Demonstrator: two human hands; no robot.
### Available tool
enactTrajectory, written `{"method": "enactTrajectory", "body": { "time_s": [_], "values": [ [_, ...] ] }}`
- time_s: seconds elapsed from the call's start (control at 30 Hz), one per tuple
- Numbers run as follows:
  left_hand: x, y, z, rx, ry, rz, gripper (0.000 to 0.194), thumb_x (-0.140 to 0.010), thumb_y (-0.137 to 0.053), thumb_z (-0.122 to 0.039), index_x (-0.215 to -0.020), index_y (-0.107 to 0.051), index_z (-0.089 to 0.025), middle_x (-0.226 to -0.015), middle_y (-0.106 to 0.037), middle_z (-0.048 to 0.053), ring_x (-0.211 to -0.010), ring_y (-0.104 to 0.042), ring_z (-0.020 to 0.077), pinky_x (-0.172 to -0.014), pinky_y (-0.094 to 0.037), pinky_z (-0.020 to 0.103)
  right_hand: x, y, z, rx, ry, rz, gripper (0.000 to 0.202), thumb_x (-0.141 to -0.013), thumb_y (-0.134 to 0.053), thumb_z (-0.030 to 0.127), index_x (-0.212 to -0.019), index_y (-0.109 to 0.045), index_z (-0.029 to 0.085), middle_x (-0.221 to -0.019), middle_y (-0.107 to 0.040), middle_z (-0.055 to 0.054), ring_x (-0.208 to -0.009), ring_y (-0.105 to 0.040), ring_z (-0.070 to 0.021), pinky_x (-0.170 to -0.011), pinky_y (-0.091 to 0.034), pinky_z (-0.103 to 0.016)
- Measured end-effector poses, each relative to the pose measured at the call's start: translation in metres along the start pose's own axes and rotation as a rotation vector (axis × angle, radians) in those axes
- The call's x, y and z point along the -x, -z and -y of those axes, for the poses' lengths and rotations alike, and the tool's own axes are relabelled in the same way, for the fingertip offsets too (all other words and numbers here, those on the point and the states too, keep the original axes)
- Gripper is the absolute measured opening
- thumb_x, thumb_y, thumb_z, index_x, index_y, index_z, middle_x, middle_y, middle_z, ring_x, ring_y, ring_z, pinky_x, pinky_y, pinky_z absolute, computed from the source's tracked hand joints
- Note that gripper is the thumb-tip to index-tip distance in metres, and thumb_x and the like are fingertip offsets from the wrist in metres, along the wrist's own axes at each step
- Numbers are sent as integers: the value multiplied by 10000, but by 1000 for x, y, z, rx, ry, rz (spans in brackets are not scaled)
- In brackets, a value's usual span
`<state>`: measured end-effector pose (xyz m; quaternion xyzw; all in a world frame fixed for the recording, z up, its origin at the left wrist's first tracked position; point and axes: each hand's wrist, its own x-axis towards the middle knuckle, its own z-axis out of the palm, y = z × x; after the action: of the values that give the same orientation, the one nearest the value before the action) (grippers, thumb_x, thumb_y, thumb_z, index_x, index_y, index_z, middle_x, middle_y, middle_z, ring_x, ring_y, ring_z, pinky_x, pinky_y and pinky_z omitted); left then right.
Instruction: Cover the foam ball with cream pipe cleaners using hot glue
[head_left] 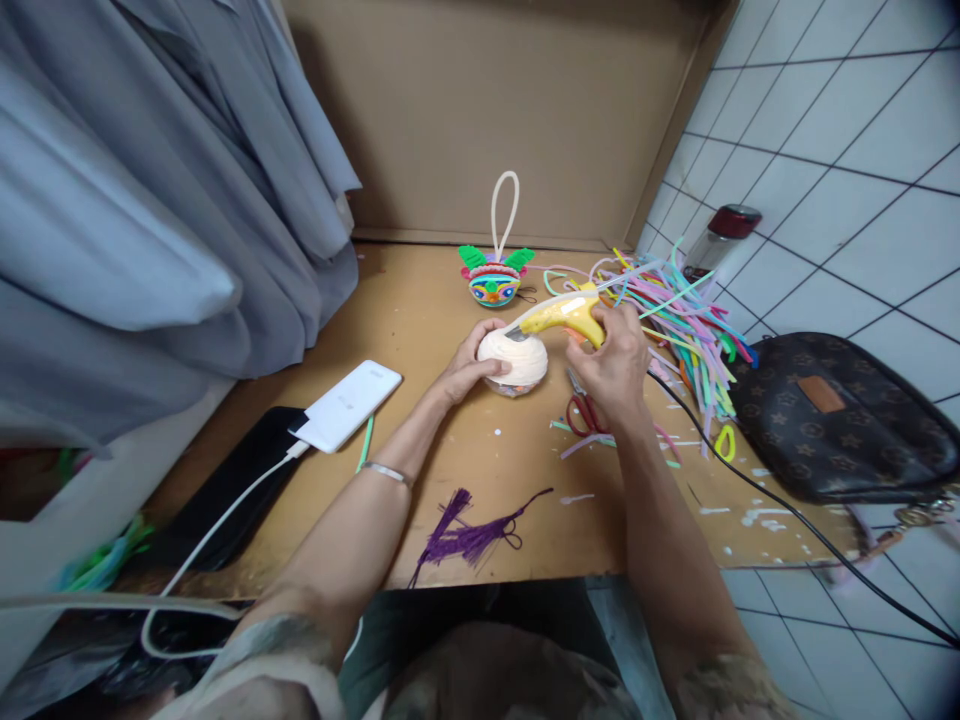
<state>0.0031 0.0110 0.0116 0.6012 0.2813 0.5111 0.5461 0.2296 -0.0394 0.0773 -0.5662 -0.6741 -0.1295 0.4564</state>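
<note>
My left hand point(480, 362) is closed around the side of a cream-coloured ball point(517, 362) wrapped in rows of fuzzy strip. The ball's underside shows mixed colours. In my right hand point(616, 355) is a yellow glue gun point(562, 315), its nozzle at the ball's top. A loose cream strip point(551, 300) runs from the ball up along the gun. Below my right hand lie scissors with red handles point(581, 412), partly covered by the hand. Behind the ball sits a colourful animal-head ornament point(493, 282) with green ears and a white loop.
A heap of coloured pipe cleaners point(686, 335) lies at right, beside a brown patterned bag point(847, 415) and a red-lidded bottle point(724, 240). Purple tassels point(469, 535) are near the front edge. A white power bank point(349, 405) with a cable is at left. The glue gun's black cord point(750, 490) trails right.
</note>
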Motion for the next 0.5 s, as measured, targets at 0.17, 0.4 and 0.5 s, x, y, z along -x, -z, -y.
{"method": "enactTrajectory", "body": {
  "time_s": [0.17,0.4,0.5],
  "values": [
    [0,0,-1,-2,15,0,776,-539,-879,-412,-1218,-554,-222,-1058,-668,15,-909,-609,192,-767,-488,256,-1,2,0,-9,-20,6,216,-796,-633,327,-995,-626,244,-1013,-623,-65,-916,-606,-259,-769,-528,-411],
    [0,-1,-3,3,16,-2,764,-534,-875,-413,-1199,-547,-225,-1056,-663,14,-909,-603,191,-766,-486,256,-2,2,0,-9,-62,-7,224,-772,-634,334,-978,-632,245,-1015,-634,-66,-894,-602,-251,-746,-513,-403],
    [0,-1,-2,8,21,-4,766,-535,-875,-410,-1203,-548,-227,-1052,-664,12,-908,-604,192,-761,-480,255,-1,-1,-2,-17,-99,-11,240,-759,-643,354,-969,-628,241,-1017,-629,-73,-902,-602,-260,-765,-515,-417]
  ]
}}
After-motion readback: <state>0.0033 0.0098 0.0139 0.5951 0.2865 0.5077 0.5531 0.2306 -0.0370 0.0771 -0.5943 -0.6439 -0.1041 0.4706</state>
